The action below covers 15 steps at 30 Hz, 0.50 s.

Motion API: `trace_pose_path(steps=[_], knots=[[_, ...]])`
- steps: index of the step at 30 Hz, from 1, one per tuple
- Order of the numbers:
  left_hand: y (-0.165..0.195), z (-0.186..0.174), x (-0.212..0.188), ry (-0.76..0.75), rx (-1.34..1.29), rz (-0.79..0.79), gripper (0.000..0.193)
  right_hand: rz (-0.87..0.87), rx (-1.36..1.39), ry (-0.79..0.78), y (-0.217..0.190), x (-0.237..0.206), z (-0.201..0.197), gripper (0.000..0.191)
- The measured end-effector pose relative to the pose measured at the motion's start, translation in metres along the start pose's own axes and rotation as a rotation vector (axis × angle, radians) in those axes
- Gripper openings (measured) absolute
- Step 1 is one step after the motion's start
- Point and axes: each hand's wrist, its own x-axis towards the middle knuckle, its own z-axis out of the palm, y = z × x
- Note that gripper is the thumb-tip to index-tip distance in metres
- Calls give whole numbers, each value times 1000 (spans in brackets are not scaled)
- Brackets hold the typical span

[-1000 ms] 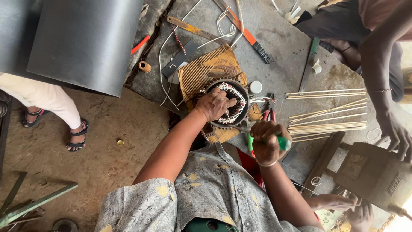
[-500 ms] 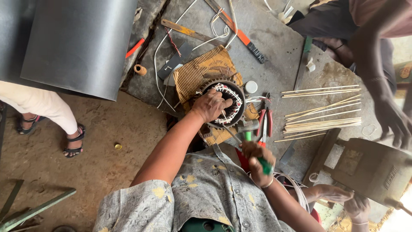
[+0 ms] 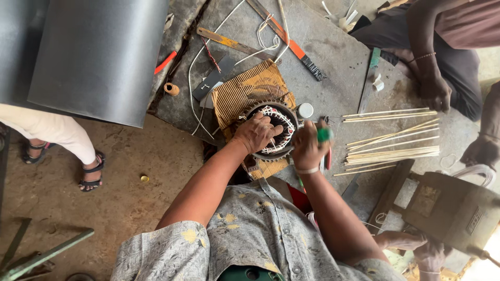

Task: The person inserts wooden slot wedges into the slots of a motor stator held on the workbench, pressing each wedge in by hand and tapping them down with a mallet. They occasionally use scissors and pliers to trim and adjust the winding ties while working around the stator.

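A round motor stator with white and red windings lies on a piece of corrugated cardboard on the concrete slab. My left hand rests on the stator's near left rim, fingers curled over the windings. My right hand is closed around a green-handled tool, held just right of the stator. A small white cap sits beside the stator's far right edge.
Several thin bamboo sticks lie to the right. Another person's hand rests by them at top right. An orange-handled tool, a rusty blade, white wire and a thread spool lie beyond. A dark metal sheet and a bystander's sandalled foot are left.
My right hand has come up from near my lap to the stator's right side with the green-handled tool. My left hand stays on the stator.
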Motion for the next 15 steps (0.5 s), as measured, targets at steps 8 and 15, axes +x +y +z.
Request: trace_pose_path(steps=[8,15], knots=[[-6,3,-1,56,-20,37,29,226,813,33,-29,-53,-37,4],[-5,1,-4,57,-48,39,28,419,728,312,-37,-9,-16,28]])
